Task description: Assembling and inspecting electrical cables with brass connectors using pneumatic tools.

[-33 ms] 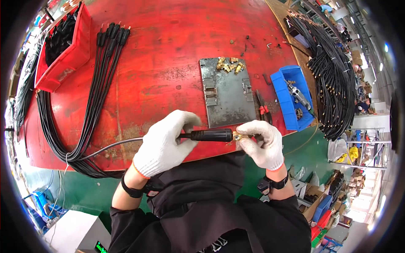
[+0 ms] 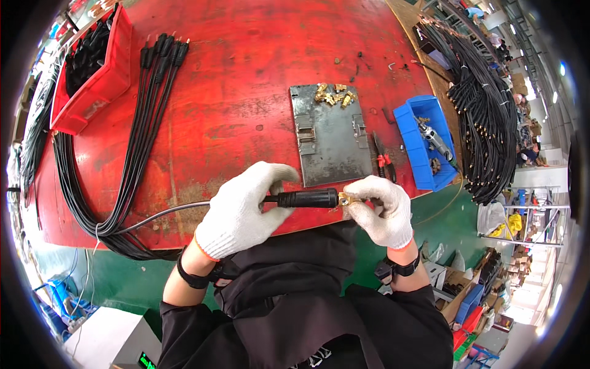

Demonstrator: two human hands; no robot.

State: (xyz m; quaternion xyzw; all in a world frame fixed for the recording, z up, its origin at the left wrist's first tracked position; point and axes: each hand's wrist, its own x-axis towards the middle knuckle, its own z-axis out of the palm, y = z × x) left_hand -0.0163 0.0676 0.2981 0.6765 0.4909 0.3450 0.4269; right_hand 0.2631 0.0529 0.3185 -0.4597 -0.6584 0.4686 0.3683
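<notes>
My left hand, in a white knit glove, is closed around the left end of a black cable connector sleeve, thumb below and fingers above. A dark cable runs from that hand leftward to the bundle. At the sleeve's right end sits a brass fitting, pinched between the gloved thumb and fingers of my right hand. The sleeve lies level, just above the table's near edge. Beyond it is a grey metal plate with small clamps, and several brass fittings lie on its far end.
A blue bin at the right holds a power tool; red-handled pliers lie beside the plate. Bundled black cables and a red bin of black parts occupy the left. More cables hang over the far right.
My left hand has shifted very slightly right along the sleeve. My right hand stays on the brass fitting, almost unmoved.
</notes>
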